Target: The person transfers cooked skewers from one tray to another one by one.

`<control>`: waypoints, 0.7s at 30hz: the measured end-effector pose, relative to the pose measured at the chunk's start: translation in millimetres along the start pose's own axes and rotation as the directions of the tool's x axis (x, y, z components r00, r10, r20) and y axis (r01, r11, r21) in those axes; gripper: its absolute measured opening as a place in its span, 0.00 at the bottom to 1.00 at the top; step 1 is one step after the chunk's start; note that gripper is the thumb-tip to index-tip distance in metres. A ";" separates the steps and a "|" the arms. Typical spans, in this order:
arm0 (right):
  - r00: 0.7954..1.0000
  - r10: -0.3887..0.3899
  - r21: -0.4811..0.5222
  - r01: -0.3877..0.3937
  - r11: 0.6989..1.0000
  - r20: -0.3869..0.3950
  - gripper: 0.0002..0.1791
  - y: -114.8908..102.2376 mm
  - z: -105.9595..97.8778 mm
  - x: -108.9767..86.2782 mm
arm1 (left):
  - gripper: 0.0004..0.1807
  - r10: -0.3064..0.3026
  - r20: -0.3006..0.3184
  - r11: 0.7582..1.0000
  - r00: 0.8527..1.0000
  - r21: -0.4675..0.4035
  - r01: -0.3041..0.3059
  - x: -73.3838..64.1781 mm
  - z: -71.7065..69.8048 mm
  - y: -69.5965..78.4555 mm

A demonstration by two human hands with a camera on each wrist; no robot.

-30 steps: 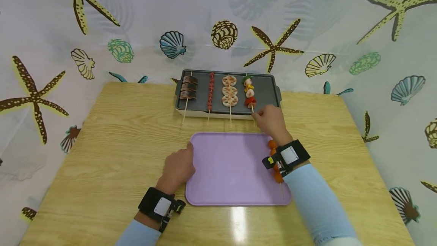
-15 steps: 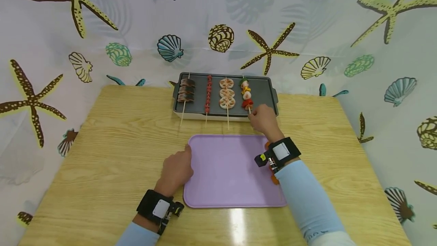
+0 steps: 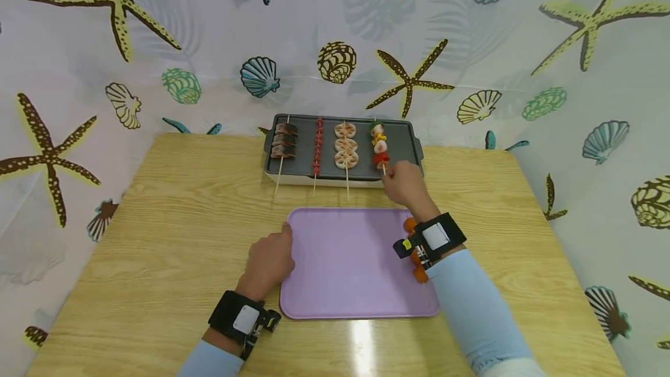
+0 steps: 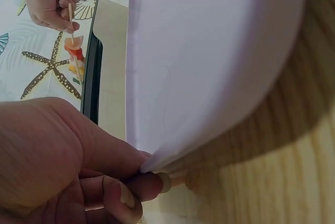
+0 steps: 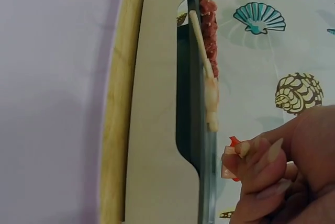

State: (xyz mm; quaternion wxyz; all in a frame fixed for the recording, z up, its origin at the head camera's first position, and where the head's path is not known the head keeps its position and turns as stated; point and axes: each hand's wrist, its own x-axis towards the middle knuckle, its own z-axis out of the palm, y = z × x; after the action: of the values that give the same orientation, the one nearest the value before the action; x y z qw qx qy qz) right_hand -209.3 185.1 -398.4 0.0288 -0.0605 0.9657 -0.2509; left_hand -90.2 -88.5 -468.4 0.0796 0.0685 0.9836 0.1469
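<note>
Head view shows the right hand (image 3: 405, 184) pinching the stick end of the vegetable skewer (image 3: 379, 144), fingertips closed on it. That skewer carries green, yellow, white and red pieces and lies rightmost on the dark grill tray (image 3: 405, 138). The left hand (image 3: 269, 260) grips the purple tray's (image 3: 345, 260) left edge, fingers curled under it.

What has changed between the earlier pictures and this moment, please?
The right hand moved slightly left along the grill pan edge and now pinches the stick of the mixed vegetable skewer. The left hand stays on the purple tray; the other skewers lie as before.
</note>
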 end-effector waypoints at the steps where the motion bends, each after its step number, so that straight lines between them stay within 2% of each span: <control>1: 1.000 -0.003 -0.005 0.003 1.000 -0.007 0.27 0.1 -0.7 -1.9 | 0.33 0.003 0.003 1.000 1.000 -0.002 -0.003 -0.4 -0.1 0.3; 7: 0.999 0.011 0.011 -0.011 1.000 -0.033 0.26 -1.9 -8.5 -19.0 | 0.33 0.005 0.017 1.000 1.000 -0.009 -0.005 -0.9 -0.7 1.9; 15: 0.999 0.017 0.065 -0.014 0.998 -0.042 0.21 -2.7 -23.2 -56.9 | 0.32 0.013 0.001 1.000 1.000 -0.002 -0.013 -0.6 -4.5 2.4; 21: 0.998 0.004 0.019 -0.003 1.000 -0.062 0.13 -0.5 -24.0 -87.6 | 0.32 0.019 -0.008 1.000 1.000 0.007 -0.019 -2.2 -4.5 0.2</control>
State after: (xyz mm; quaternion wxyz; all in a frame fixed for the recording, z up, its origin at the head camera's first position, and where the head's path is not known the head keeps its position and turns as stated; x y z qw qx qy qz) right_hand -124.5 207.7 -375.0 -0.0002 -0.0508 0.9638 -0.2618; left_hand -88.8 -89.9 -463.8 0.0739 0.0777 0.9837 0.1445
